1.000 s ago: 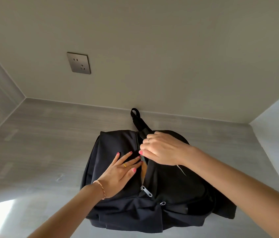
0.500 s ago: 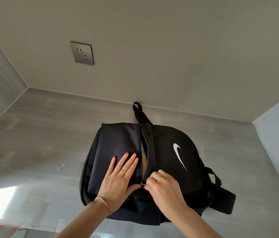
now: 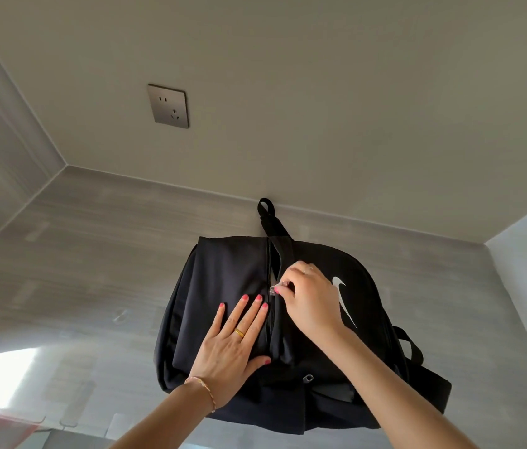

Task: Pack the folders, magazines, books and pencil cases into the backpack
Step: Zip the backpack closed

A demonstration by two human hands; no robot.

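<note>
Grey wood-grain table set in a corner of beige walls, with a brushed-metal wall socket above. On it lies a black fabric backpack with a white swoosh logo, its top loop against the back wall; nothing of its contents shows through the narrow gap left above the slider. Left hand rests flat on the panel beside the zip, fingers straight (gold ring, pink nails), gripping nothing. Right hand has its grip closed in a pinch on the small silver zipper pull. Compared with half a second earlier, the pull has travelled from near the lower end of the zip to about midway up, closing that stretch.
</note>
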